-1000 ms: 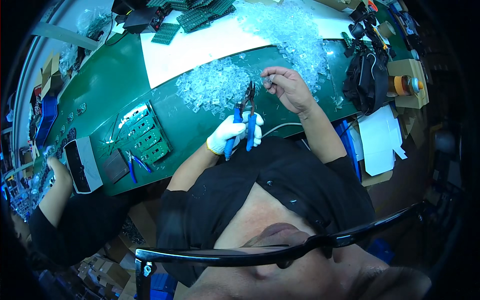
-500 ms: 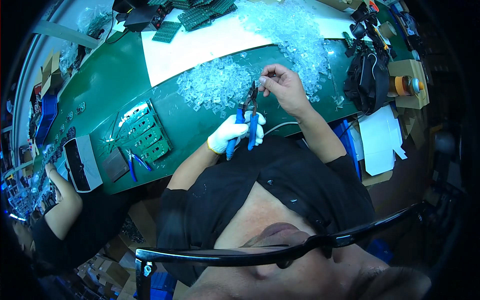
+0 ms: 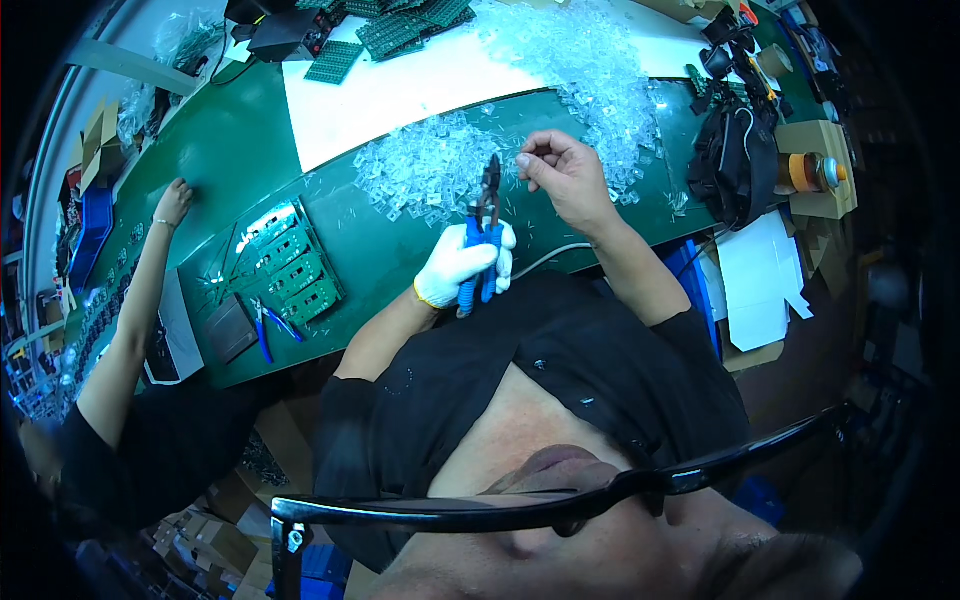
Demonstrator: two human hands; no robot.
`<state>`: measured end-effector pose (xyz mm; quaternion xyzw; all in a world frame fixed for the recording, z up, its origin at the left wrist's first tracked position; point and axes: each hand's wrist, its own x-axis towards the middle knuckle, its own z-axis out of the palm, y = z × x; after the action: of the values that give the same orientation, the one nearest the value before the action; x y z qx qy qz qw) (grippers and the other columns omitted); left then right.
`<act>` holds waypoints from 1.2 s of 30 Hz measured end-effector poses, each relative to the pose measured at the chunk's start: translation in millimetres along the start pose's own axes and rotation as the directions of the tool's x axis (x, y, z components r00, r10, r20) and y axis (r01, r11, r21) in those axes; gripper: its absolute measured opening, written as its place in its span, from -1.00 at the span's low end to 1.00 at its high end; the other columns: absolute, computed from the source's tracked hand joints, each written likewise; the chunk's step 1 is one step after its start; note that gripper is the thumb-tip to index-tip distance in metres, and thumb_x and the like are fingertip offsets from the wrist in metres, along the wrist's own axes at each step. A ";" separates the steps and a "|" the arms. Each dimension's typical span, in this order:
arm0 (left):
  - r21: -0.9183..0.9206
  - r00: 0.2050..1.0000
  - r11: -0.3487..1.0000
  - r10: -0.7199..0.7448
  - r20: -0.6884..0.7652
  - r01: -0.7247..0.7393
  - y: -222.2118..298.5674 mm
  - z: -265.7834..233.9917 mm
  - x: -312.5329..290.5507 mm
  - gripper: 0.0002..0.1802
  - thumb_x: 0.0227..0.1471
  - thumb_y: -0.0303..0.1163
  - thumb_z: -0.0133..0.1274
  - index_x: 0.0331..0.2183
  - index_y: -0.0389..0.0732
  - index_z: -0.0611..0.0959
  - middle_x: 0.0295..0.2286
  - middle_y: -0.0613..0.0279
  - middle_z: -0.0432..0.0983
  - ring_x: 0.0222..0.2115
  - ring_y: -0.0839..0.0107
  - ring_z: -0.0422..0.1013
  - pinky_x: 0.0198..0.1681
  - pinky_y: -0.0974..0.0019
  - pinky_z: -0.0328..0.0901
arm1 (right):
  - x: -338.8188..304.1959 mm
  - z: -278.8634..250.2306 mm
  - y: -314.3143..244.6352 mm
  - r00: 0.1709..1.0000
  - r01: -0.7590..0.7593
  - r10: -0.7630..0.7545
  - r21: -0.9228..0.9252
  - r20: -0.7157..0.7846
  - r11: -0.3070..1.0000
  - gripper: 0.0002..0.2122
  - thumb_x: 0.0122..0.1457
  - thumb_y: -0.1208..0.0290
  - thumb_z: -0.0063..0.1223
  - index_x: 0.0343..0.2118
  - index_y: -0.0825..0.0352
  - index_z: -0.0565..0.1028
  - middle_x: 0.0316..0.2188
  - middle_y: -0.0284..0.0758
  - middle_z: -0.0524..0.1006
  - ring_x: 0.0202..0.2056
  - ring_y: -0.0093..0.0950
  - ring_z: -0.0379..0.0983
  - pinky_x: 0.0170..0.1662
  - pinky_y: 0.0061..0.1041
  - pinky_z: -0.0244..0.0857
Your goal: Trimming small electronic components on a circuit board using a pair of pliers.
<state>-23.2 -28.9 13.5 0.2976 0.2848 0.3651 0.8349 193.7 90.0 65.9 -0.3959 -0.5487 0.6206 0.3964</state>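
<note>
My left hand (image 3: 450, 268), in a white glove, is wrapped round the blue handles of a pair of cutting pliers (image 3: 489, 205). The handles are squeezed close together and the dark jaws point away from me. To the right of the jaws, my bare right hand (image 3: 572, 182) pinches a small clear plastic piece (image 3: 522, 160) between thumb and forefinger. A gap separates the piece from the jaws. Just beyond the pliers, to the left, lies a heap of small clear plastic pieces (image 3: 425, 165). Thin clear slivers are scattered on the green tabletop (image 3: 390, 265) around it.
A larger clear heap (image 3: 605, 85) spreads at the far right. Green circuit boards (image 3: 300, 265) and blue-handled pliers (image 3: 272, 328) lie to the left. A black bag (image 3: 725, 165) and jar (image 3: 808, 172) stand right. A co-worker's arm (image 3: 145, 280) reaches over the table at far left.
The pliers' handles have come together in my left hand and the jaws have closed. The right hand's pinched piece is now apart from them. The co-worker's arm has stretched forward over the table.
</note>
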 end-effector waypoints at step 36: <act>-0.252 0.972 0.958 0.180 0.152 -0.138 -9.6 -0.3 5.8 -0.13 0.09 0.07 0.36 0.19 -0.39 0.50 -0.15 0.00 0.68 -0.16 0.14 0.65 -0.06 0.09 0.53 | 40.9 -60.0 22.1 0.943 0.057 -0.327 -0.935 -0.065 0.350 -0.73 0.23 0.55 0.19 0.00 0.27 0.62 -0.07 -0.14 0.69 -0.06 -0.05 0.64 0.03 -0.09 0.52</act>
<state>-15.8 -29.6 5.0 0.2471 0.1400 0.4359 0.8540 232.7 148.1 36.6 -0.5532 -0.7906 0.1035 0.2411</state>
